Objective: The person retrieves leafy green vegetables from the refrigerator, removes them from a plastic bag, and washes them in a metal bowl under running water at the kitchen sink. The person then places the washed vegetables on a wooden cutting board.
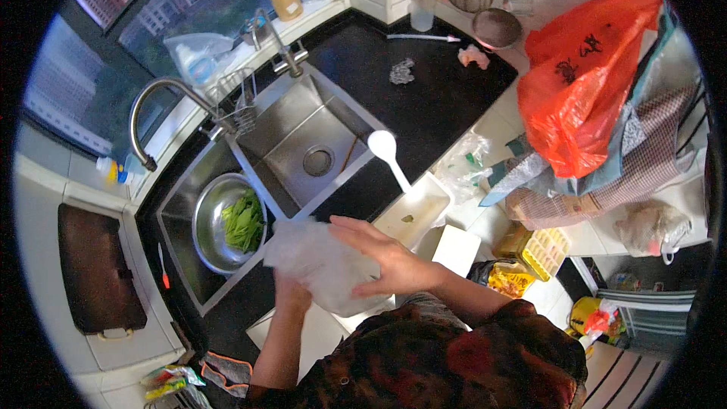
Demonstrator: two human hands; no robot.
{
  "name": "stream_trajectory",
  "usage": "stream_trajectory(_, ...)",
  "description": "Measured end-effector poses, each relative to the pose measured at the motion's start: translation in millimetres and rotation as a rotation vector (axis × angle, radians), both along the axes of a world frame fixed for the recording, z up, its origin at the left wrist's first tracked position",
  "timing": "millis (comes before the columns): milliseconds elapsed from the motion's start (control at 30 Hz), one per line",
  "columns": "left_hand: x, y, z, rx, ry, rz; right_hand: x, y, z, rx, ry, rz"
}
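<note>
A cloudy white plastic bag (324, 264) is held in front of my body, above the front edge of the black counter. My left hand (292, 292) grips it from the lower left, its fingers hidden behind the plastic. Against the bag's right side lies my right hand (392, 261), fingers spread and thumb apart; it does not close on the plastic. What the bag holds cannot be made out. Left of the bag, a steel bowl (204, 238) with green leafy vegetables (244, 224) sits in the left sink basin (176, 244).
The right basin (295, 142) has a drain and a thin brown stick. A white spoon (383, 147) juts over the counter from a white plastic bin (437, 199). Two faucets, one a curved tap (136, 119), stand behind. A red plastic bag (579, 85) hangs at right. A peeler-like orange-handled tool (164, 272) lies far left.
</note>
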State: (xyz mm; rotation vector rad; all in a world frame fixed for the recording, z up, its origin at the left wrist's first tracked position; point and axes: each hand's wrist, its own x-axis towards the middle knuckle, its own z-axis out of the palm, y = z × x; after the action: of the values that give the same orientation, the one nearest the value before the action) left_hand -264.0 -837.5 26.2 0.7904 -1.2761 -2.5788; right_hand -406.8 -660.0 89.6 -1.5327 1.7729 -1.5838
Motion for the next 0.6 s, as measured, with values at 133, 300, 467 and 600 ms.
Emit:
stream_trajectory(133, -54, 59, 25, 0.029, 0.018, -0.410, -11, 37, -23, 0.067, 0.236, -0.206)
stream_trajectory(300, -74, 73, 35, -0.198, -0.044, -0.615, -74, 111, -43, 0.074, 0.360, -0.758)
stream_trajectory(467, -74, 54, 7, -0.300, -0.146, -0.584, -143, 127, -120, 0.280, 0.512, -1.075)
stream_trajectory(600, -61, 43, 3, -0.427, -0.220, -0.523, -175, 119, -220, 0.595, 0.513, -1.025)
